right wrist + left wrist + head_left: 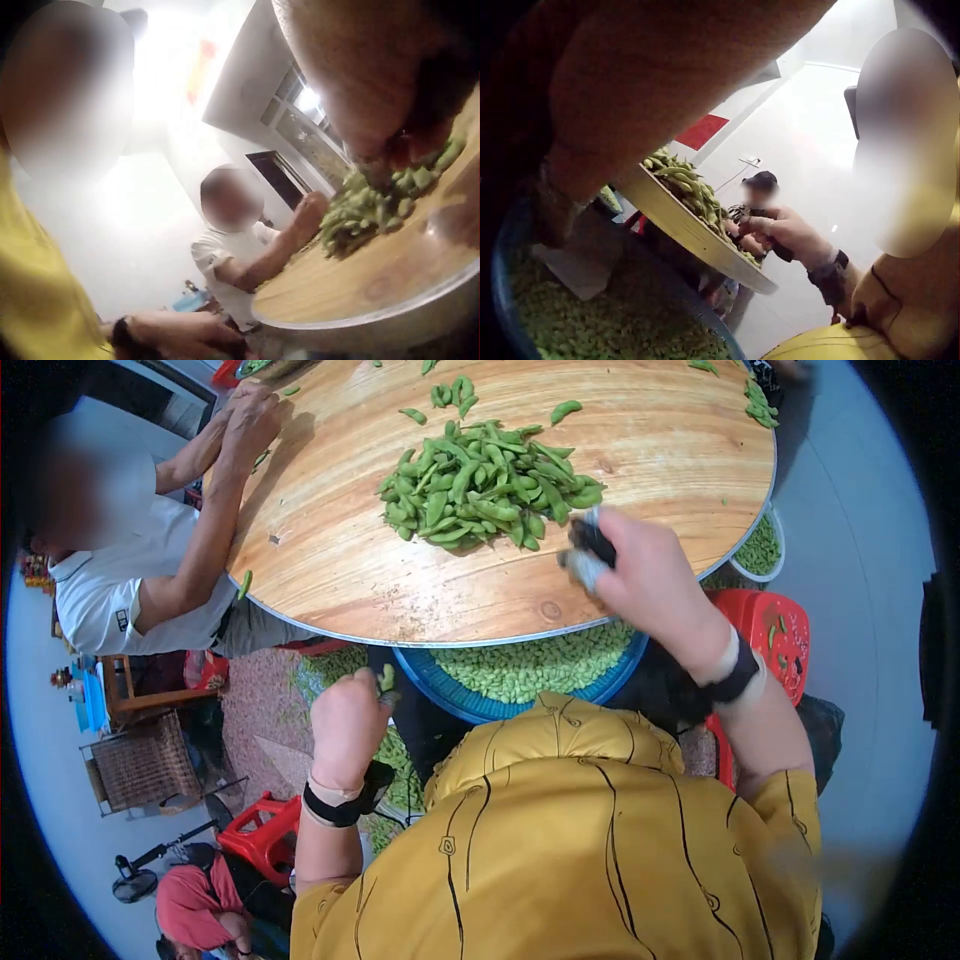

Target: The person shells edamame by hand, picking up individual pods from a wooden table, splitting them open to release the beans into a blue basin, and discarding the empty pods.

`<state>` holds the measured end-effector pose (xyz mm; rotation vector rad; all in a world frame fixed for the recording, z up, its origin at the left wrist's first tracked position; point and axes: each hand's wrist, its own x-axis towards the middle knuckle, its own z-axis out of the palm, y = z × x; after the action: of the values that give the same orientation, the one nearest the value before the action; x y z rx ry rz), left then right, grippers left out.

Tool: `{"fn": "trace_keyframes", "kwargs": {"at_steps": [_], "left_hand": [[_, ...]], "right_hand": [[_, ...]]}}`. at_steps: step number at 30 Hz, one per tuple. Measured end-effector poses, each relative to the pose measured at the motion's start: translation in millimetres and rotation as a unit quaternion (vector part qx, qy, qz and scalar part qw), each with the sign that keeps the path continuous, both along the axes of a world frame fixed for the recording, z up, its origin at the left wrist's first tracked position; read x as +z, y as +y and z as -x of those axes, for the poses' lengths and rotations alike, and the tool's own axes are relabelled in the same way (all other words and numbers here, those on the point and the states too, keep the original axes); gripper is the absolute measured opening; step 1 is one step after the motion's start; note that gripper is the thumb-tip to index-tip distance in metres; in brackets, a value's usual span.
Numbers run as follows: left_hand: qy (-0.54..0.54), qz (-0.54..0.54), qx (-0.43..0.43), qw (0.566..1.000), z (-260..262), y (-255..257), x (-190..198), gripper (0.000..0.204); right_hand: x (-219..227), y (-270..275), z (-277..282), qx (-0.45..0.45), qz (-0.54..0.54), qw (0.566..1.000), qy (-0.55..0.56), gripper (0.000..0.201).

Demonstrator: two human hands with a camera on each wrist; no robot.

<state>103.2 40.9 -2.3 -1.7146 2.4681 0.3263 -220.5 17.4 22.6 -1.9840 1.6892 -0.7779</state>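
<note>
A pile of green pods (480,485) lies on the round wooden table (330,560). My right hand (650,570), blurred, is over the tabletop just right of the pile, its wrapped fingers apart and pointing toward it; a dark patch shows among them. In the left wrist view the right hand (799,236) is beside the table edge. Low at the table's near side, my left hand (345,725) pinches a green pod (387,678) between thumb and finger. Shelled beans (530,665) fill a blue basin (410,670) below the table edge.
A person in a white shirt (120,590) leans on the table's left side. Red stools stand at right (765,615) and lower left (262,840). A bowl of beans (760,550) is at the right. Loose pods (565,410) lie around the pile.
</note>
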Motion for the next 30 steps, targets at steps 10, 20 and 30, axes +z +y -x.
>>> {"fn": "trace_keyframes", "kwargs": {"at_steps": [10,20,30], "left_hand": [[0.143,-0.261,-0.030,0.954,-25.7,11.0,-110.1,0.021],[0.059,-0.188,0.059,0.979,-37.2,-20.2,-16.9,0.017],[0.341,-0.061,-0.258,0.902,103.3,-25.2,35.4,0.018]], "right_hand": [[-16.7,-26.6,-0.8,-0.052,0.036,0.998,0.015,0.018],[0.6,14.1,12.4,-0.023,-0.320,0.880,-0.351,0.016],[18.1,27.1,1.6,0.096,-0.326,0.868,-0.362,0.015]]}}
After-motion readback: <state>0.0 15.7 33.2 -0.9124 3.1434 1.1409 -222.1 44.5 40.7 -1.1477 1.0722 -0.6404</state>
